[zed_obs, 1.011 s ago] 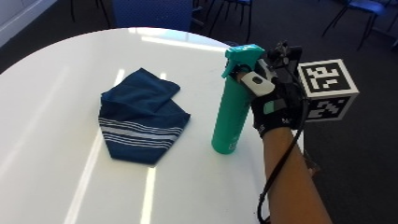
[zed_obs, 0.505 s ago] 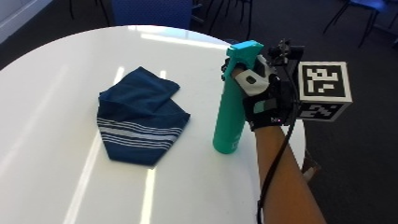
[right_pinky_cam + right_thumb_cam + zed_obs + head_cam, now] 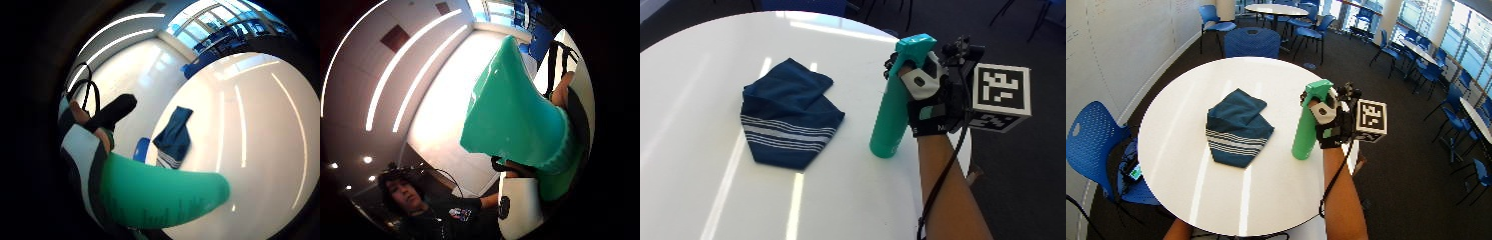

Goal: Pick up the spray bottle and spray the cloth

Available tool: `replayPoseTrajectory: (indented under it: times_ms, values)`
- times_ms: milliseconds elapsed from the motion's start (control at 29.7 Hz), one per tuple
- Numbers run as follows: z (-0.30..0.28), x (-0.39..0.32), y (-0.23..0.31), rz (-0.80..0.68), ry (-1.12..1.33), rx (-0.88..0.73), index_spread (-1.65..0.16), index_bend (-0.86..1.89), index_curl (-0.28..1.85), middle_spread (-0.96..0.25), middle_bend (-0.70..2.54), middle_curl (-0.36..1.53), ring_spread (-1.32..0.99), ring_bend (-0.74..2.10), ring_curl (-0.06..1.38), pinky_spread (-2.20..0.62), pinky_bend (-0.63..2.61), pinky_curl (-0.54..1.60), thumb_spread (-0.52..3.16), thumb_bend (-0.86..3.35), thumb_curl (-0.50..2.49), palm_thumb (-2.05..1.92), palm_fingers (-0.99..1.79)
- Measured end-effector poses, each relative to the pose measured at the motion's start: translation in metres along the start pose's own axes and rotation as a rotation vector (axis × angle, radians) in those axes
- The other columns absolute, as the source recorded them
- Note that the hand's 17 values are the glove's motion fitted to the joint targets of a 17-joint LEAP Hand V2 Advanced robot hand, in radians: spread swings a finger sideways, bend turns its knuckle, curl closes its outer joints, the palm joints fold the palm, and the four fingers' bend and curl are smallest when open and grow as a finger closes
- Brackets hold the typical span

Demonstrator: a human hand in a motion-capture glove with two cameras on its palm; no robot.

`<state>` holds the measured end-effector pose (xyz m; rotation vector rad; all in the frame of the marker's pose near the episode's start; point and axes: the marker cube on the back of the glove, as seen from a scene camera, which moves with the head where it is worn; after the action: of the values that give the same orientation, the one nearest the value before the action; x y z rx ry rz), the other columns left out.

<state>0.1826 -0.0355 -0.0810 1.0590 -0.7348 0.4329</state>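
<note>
Teal spray bottle (image 3: 896, 105): upright on white table (image 3: 700, 65) | gloved right hand (image 3: 927, 102): fingers curled round its neck | striped blue cloth (image 3: 790, 120): beyond bottle, apart from hand

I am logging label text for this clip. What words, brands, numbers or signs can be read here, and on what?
None can be read.
Spray bottle: dark print runs along its green body in the little finger side palm view, too blurred to read.
Cloth: white stripes only, no text.
Right hand: small marks on the glove, unreadable.

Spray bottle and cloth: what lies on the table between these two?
Nothing: in the outside view only bare white table separates the spray bottle from the cloth.
</note>
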Motion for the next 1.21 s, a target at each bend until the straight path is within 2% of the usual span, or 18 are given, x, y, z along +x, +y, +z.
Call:
replayPoseTrajectory:
  times_ms: [775,1213]
  values:
    - [-0.006,0.019,0.014,0.034,0.011,0.020,-0.29,0.25,0.51,-0.19,0.39,0.49,-0.18,0.52,0.45,-0.22,0.43,0.39,0.38,-0.03,0.74,0.92,1.33]
    - [-0.009,0.023,0.022,0.056,0.088,0.117,-0.29,0.27,0.52,-0.17,0.39,0.49,-0.18,0.52,0.45,-0.20,0.43,0.39,0.36,-0.03,0.76,0.93,1.33]
